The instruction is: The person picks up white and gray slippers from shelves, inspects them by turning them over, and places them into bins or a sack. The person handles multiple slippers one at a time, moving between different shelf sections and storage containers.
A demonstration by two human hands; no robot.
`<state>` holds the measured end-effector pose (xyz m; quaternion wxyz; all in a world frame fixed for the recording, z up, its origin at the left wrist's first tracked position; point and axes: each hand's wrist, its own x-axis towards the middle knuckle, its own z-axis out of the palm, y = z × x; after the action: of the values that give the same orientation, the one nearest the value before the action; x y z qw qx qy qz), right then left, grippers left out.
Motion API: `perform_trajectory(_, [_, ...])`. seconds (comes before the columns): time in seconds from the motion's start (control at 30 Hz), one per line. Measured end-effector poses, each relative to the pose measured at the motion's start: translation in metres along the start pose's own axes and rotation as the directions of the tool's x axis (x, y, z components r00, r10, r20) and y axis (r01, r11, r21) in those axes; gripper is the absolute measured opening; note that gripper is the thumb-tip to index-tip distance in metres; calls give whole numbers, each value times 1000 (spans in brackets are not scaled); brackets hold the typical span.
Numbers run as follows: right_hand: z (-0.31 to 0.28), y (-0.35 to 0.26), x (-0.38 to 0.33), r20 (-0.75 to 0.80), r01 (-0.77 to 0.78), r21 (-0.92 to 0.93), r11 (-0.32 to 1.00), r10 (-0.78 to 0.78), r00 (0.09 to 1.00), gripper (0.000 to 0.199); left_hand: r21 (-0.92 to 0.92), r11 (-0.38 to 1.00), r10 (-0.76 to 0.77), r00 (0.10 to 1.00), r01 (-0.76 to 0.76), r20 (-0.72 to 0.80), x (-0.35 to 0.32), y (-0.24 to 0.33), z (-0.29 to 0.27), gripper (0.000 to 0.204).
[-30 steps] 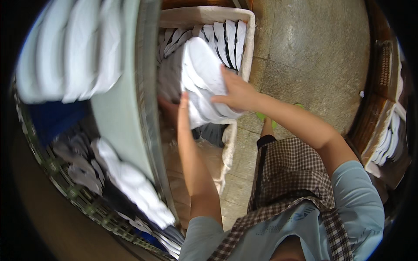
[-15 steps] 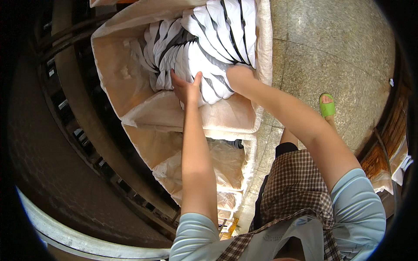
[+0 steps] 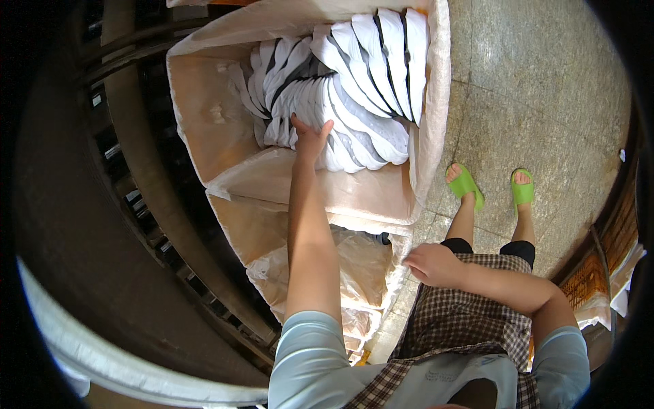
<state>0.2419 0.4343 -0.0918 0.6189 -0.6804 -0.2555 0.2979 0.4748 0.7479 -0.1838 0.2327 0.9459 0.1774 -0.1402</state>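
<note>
Overlapping rows of white, curved, flat pieces with dark edges (image 3: 368, 129) fill much of a large bin lined with pale plastic (image 3: 204, 116). They look like shoe parts, but their exact kind is unclear. My left hand (image 3: 310, 142) reaches into the bin and rests against the near side of the middle row, with thumb and fingers spread apart. In front of my apron, beside the rim of a second lined bin, my right hand (image 3: 434, 264) is closed with its fingers curled. Whatever lies inside those fingers, if anything, is hidden.
The second lined bin (image 3: 235, 218) stands nearer, holding crumpled clear plastic (image 3: 364, 269). Dark metal framework (image 3: 146, 157) runs along the left. To the right are speckled floor tiles (image 3: 545, 82), my feet in green slides (image 3: 465, 187), and an orange crate (image 3: 586, 286).
My right hand has drawn back out of the bin toward my body. My left hand stays at the row. The view has shifted, and both my feet now show.
</note>
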Motion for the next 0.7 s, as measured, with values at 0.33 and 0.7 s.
perform_trajectory(0.33, [-118,-53,-115,-201,-324,-271,906,276,940,15,-167,984,-89,976,56,-200,-185,140,21,71])
perform_trajectory(0.7, [-168,-188,-168,-151,-385,-490,782,359,921,17,-887,219,332,886,-406,-324,-442,305,-332,51])
